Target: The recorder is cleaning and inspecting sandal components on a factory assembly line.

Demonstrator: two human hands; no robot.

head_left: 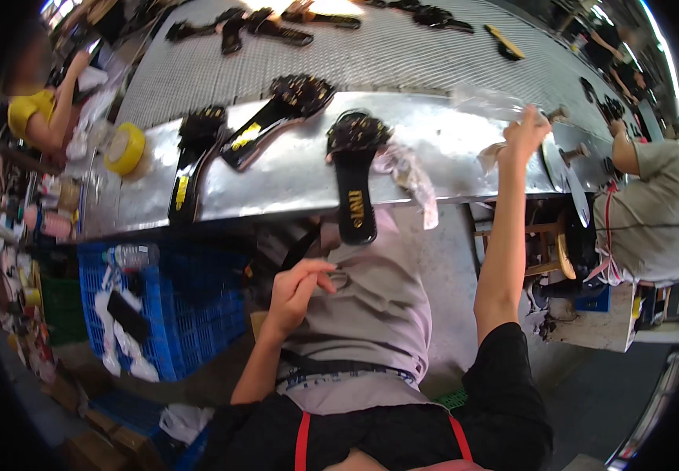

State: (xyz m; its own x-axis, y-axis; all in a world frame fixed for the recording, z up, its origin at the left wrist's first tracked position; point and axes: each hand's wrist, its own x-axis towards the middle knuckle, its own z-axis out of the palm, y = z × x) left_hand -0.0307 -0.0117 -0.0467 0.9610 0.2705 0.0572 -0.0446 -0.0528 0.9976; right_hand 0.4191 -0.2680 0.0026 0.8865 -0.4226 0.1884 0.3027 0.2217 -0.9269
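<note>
My right hand (521, 140) reaches over the metal bench edge, its fingers closed at the near end of a clear, shiny plastic piece (484, 102); whether it is a bag or a bottle I cannot tell. Close to my apron, my left hand (296, 294) is loosely curled, with nothing visible in it. A black slide sandal (355, 184) with a ruffled, gold-flecked upper lies before me, its heel end overhanging the bench edge. Crumpled clear wrap (411, 182) lies beside it. Farther left are another sandal (276, 118) and a third one (194, 161), both with yellow labels.
A yellow tape roll (125, 149) sits at the bench's left end. Behind is a mesh conveyor (402, 55) bearing several sandals. A blue crate (190, 306) stands below left, with a phone (127, 315) on it. Co-workers sit at left (37, 118) and right (653, 204).
</note>
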